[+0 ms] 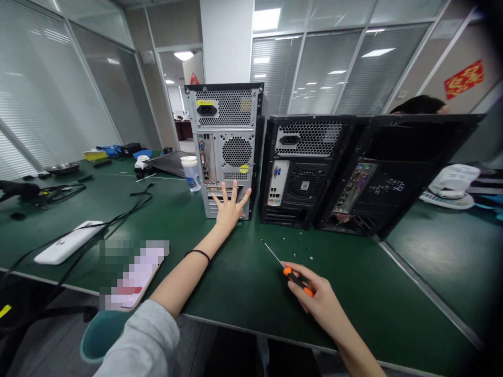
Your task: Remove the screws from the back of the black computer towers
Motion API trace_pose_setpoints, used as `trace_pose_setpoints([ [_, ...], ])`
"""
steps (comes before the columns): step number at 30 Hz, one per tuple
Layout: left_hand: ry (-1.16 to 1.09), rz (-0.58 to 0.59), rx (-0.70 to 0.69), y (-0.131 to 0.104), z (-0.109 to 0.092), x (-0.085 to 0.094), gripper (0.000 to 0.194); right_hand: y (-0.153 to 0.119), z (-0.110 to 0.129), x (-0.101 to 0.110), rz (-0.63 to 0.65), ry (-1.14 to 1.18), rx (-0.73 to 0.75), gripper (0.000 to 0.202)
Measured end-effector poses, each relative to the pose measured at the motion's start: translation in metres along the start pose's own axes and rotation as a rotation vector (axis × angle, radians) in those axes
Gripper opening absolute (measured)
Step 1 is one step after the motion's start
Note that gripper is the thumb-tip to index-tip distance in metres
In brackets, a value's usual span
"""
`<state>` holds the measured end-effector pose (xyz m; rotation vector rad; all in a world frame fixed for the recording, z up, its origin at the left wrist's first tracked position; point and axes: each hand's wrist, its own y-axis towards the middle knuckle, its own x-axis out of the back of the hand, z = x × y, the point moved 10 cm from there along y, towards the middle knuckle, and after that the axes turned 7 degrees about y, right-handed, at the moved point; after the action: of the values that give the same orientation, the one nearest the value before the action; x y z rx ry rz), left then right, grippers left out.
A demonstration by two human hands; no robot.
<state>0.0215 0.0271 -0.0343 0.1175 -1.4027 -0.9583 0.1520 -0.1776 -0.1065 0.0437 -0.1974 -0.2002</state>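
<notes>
your left hand flat, fingers spread on rear of silver PC case — upright on desk | right hand closed round orange screwdriver, tip near 5-odd loose screws | step: likely bracing case — next needs tip seated on a rear screw

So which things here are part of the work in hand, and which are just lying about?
In hand:
- silver computer case, left hand flat on its back
- screwdriver, held in right hand
- loose screws

Lying about:
- two black cases
- plastic bottle
- cables
- white device
- metal bowl
</notes>
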Motion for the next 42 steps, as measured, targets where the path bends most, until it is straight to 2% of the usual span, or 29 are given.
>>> trace_pose_setpoints([
  [2,0.001,-0.009,-0.002,0.000,0.000,-0.001,0.086,0.000,0.001,0.000,0.002,-0.008,0.012,0.039],
  [6,0.023,-0.023,-0.009,0.000,0.000,-0.004,0.107,-0.001,0.002,-0.001,0.008,-0.027,0.031,0.040],
  [10,0.061,0.000,-0.011,0.000,0.000,-0.008,0.111,-0.002,0.002,-0.003,0.038,-0.070,0.031,0.041],
  [19,0.063,-0.028,-0.024,0.001,0.000,-0.009,0.114,-0.003,0.002,-0.004,0.050,-0.086,0.039,0.041],
  [31,0.054,-0.007,-0.014,0.011,0.007,-0.019,0.111,-0.003,0.002,-0.006,0.049,-0.048,0.041,0.041],
  [42,0.044,-0.022,-0.012,0.028,0.019,-0.039,0.114,-0.003,0.009,-0.007,0.047,-0.093,0.086,0.037],
])
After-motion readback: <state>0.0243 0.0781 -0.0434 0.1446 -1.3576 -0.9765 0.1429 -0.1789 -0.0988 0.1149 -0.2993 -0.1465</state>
